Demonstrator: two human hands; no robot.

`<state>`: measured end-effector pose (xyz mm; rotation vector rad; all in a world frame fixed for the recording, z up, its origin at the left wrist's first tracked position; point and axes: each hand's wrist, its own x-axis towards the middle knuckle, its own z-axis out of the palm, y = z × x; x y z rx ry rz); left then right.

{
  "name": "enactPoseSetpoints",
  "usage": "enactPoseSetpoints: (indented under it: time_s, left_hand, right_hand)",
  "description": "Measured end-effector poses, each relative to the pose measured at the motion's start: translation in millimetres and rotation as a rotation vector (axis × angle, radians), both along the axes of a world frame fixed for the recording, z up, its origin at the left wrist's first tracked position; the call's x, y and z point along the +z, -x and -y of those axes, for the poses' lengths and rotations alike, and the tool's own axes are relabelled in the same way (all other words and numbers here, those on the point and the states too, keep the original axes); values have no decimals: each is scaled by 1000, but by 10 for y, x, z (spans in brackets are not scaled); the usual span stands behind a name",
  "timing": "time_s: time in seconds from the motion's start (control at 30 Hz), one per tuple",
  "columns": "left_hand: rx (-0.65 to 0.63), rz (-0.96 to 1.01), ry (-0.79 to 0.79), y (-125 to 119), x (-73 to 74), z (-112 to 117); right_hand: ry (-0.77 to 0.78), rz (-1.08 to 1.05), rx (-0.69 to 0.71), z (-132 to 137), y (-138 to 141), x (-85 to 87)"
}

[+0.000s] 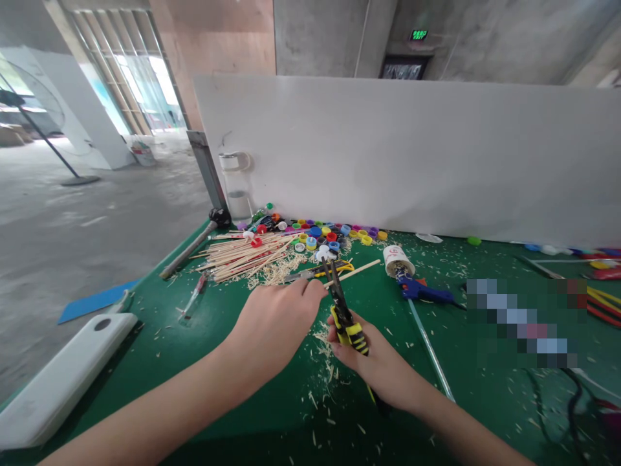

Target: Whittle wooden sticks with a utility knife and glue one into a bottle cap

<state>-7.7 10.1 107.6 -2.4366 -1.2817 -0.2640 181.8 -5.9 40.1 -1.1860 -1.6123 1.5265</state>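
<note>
Right hand point(372, 362) grips pliers point(342, 314) pointing forward-left; left hand point(280, 318) seemingly pinches 1 stick point(361, 270), slanting forward-right.

Daylight from the left window point(162, 81), shadow low on the green table point(262, 414), blocky pixelation at right, stretched edges.

Bare forearms, bare hands, as they reach me down the camera.
From my far-off seat I see the left forearm point(184, 396) and right forearm point(456, 428), both slim, smooth and uncovered as far as my view runs, narrowing toward the wrist. The left hand point(279, 320) shows a rounded back and low knuckles; the right hand point(374, 360) is slender too, partly hidden from me.
</note>
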Motion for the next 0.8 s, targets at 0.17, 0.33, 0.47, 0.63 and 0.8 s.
enactPoseSetpoints:
  time_s: [0.17, 0.33, 0.47, 0.63, 0.8]
  left_hand:
    - [-27, 31, -3, 26, -14, -23]
    - [-37, 17, -23, 30, -21, -28]
    - [-46, 3, -66, 15, -11, 3]
    - [-37, 0, -58, -20, 37, 52]
    - [21, -18, 28, -31, 58, 49]
  right_hand:
    - [60, -85, 3, 8, -52, -77]
    - [26, -37, 13, 13, -63, -42]
    - [-52, 69, 3, -18, -17, 11]
    - [-101, 124, -18, -32, 53, 32]
    - [-84, 112, -16, -31, 47, 59]
